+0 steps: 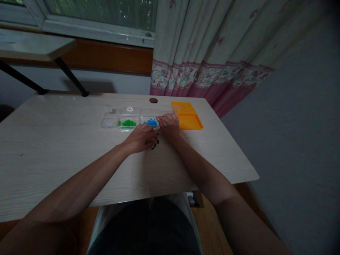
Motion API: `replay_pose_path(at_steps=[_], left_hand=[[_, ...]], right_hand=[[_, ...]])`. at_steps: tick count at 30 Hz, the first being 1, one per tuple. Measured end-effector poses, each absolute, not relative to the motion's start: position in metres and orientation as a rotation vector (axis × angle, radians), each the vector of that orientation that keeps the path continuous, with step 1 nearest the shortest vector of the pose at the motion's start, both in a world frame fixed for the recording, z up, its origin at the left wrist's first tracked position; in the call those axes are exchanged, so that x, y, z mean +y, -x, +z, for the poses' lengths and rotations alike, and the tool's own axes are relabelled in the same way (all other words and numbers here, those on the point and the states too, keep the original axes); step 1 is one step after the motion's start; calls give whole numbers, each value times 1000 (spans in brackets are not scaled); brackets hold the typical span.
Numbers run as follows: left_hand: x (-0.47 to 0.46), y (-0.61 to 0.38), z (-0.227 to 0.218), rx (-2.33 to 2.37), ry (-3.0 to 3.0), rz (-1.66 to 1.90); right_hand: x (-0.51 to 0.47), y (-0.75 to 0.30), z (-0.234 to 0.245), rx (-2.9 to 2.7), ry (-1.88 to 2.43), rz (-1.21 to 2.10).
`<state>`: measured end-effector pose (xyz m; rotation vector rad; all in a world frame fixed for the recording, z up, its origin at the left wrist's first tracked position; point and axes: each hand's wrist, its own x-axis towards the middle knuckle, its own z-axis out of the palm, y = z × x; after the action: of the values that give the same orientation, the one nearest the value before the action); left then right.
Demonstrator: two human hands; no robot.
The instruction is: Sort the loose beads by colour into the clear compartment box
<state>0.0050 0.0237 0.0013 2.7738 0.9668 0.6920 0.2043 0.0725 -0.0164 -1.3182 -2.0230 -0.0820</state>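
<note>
A clear plastic compartment box (111,115) lies on the table with its lid folded back. Small green pieces (129,123) fill one compartment and small blue pieces (152,122) lie in the one to its right. My left hand (142,138) is at the box's front edge, just below the blue pieces, its fingers curled. Small dark bits (154,146) show at those fingertips; whether they are held I cannot tell. My right hand (170,125) reaches over the right end of the box, thumb and fingers pinched together beside the blue pieces. What is in the pinch is too small to make out.
An orange divided tray (190,122) sits right of my right hand, partly under the clear lid. Behind the box lies a brown oval object (153,100). A raised shelf (37,44) on black legs stands at the left. Curtains (196,71) hang beyond the table (66,159).
</note>
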Motion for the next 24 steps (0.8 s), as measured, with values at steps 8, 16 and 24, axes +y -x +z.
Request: replay_pose_path(at_steps=[8,16,24], left_hand=[[22,-6,-1,1009,-2858,601],[20,-18,-6,1141,-2973,598],[19,-21,-7,1246,-2951,623]], right_hand=[[69,-203,-14,-2035,1293,-54],[63,-197,-14,-2110,1249,-21],[64,-200,-14,-2073,1267,-16]])
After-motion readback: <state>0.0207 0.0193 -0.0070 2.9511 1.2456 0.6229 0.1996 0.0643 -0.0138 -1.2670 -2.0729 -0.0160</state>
